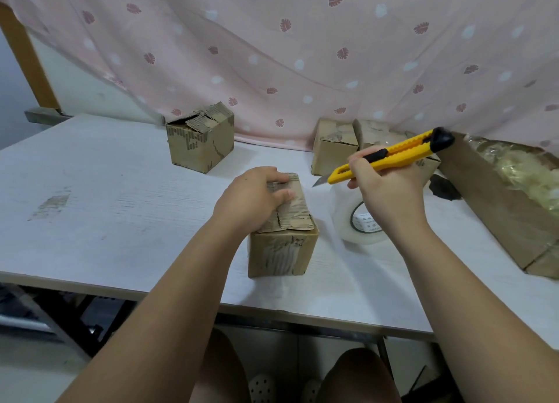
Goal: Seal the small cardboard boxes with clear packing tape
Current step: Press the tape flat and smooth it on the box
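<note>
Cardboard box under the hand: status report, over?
Left hand holds small brown cardboard box flaps down. Right hand grips yellow utility knife, blade out. Clear tape roll beside box. Nothing blocking.

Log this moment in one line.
left hand: holds box top | right hand: grips utility knife, blade out | tape roll: beside box
</note>
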{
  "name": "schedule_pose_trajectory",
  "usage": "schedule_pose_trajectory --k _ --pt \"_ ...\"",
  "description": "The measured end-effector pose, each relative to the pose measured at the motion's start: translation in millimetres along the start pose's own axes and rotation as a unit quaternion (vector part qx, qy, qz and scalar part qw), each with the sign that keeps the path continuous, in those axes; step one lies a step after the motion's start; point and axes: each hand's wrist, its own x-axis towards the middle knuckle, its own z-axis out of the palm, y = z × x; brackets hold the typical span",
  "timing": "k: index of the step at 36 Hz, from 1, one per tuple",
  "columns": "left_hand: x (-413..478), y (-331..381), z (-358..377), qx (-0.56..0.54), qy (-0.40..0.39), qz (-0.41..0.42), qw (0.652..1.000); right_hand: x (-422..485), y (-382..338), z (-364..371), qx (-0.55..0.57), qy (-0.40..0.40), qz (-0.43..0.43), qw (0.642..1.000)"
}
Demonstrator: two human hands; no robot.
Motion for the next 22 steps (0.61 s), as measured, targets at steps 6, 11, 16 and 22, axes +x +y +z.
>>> schedule_pose_trajectory --k 6,11,16,22 --pt "-1 12 -4 0.099 -0.018 0.026 0.995 -3 6 2 -0.003 0.008 -0.004 1.000" --pt "0 30 -3 0.196 -0.047 0.053 0.978 -5 5 4 -0.004 0.001 -0.001 1.000" --pt "-3 37 5 0.154 -0.005 0.039 0.987 -6 3 3 -0.017 -0.010 -0.001 1.000" --pt "0 54 10 0.255 -0.040 0.017 0.966 -8 2 4 -0.016 -0.016 0.005 1.000"
